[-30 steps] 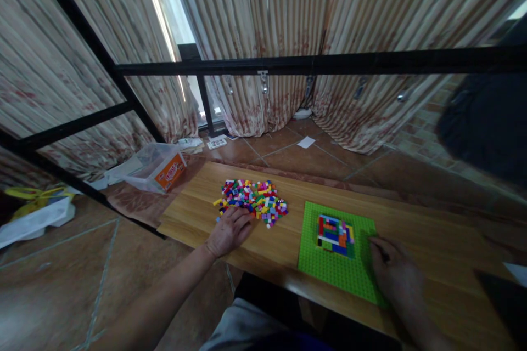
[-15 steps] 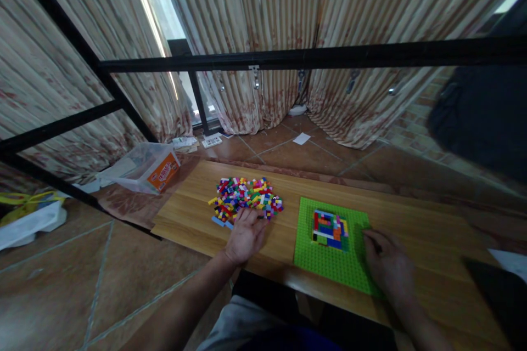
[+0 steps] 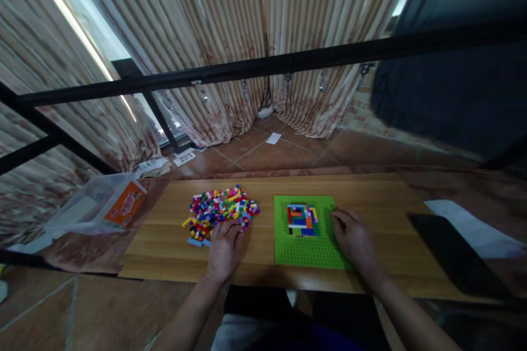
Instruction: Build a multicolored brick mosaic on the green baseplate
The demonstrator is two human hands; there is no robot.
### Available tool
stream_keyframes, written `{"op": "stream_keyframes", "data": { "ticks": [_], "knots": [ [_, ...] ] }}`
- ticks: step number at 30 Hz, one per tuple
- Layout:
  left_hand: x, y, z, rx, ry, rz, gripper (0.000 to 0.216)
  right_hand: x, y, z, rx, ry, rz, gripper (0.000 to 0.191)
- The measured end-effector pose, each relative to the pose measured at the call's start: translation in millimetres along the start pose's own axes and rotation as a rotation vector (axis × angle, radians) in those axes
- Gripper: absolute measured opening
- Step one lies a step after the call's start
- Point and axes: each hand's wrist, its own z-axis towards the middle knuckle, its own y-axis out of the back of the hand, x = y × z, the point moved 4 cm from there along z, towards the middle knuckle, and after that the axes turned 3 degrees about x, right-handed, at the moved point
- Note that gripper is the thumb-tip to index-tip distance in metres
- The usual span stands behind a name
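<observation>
A heap of small coloured toy bricks lies on the left half of the wooden table. At its near edge is my left hand, fingers bent and drawn together with their tips against the bricks; whatever they hold is too small to make out. A green studded baseplate lies to the right of the heap. Fixed on it is a low, roughly square build of multicoloured bricks. My right hand rests over the baseplate's right edge, thumb and fingers closed in a pinch whose contents are hidden.
The wooden table is long and narrow. A dark flat object and a white sheet are at its right end. On the left stands a clear plastic box with an orange label. A black metal bar crosses before the curtains.
The camera view has turned to the right, so the table and hands appear further left. Both hands stay near the same places, left at the heap and right at the baseplate's edge.
</observation>
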Motion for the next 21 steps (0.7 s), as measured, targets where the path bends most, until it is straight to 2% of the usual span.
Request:
{"op": "stream_keyframes", "data": {
  "ticks": [5,11,16,21],
  "knots": [
    [-9.3,3.6,4.8,0.018,0.004,-0.079,0.014,5.6,2.5,1.2,0.003,-0.022,0.021,0.025],
    [-61.2,-0.5,32.3,0.123,-0.052,-0.335,0.012,8.0,3.7,2.1,0.015,-0.054,0.02,0.024],
    [-100.8,-19.2,62.9,0.189,-0.182,-0.441,0.015,8.6,4.6,2.8,0.033,-0.056,0.053,0.024],
    [-117.1,-38.5,80.1,0.286,-0.308,-0.358,0.022,8.1,3.9,3.5,0.033,-0.071,0.071,0.024]
  ]
}}
